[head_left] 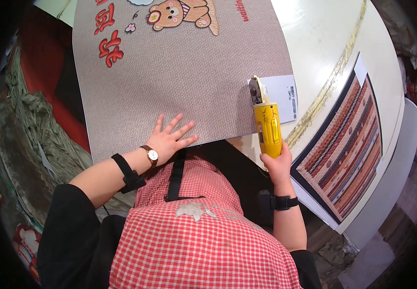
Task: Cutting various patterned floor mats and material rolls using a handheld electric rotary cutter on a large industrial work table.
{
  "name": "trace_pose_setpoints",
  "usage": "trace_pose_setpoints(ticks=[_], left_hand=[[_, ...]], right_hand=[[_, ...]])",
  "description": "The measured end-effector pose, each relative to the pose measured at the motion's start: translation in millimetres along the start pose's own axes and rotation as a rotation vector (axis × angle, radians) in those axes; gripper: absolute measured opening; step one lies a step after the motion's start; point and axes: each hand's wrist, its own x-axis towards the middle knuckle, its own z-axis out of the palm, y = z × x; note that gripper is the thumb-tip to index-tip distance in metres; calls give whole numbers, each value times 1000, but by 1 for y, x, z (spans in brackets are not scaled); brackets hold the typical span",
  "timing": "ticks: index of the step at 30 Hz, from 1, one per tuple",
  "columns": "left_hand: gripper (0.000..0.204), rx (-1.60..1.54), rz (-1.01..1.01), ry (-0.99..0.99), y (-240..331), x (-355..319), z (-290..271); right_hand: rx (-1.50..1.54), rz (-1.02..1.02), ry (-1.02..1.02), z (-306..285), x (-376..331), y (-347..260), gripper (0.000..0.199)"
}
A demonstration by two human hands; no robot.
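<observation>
A grey-beige woven-look mat (184, 86) with a cartoon bear and red lettering spreads across the table in front of me. My left hand (169, 138) rests on its near edge, palm down with fingers spread. In my right hand (278, 166) is a yellow handheld electric rotary cutter (268, 126), gripped by its lower end, which points toward me. The cutter's blade head lies over the mat's near right corner, beside a white printed paper (283, 96). Whether the blade touches the mat, I cannot tell.
On the right, a striped, dark-bordered mat (348, 149) lies on the white table (319, 38). A yellowish, worn tape strip (336, 67) crosses the tabletop. Crumpled grey-green cloth (35, 111) and red material (49, 62) are at the left. My red checked apron touches the table's front.
</observation>
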Motion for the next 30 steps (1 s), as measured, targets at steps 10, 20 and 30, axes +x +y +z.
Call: trace_pose_setpoints(ticks=[10,20,30], left_hand=[[75,-443,-215,463,19,-14,26],[24,-2899,-817,745,-5,29,111],[45,-3168,-417,605,33,56,109]], right_hand=[[29,-18,-23,-6,9,0,54],[314,296,-166,-67,-101,7,59],[434,257,-73,-69,-132,-26,65]])
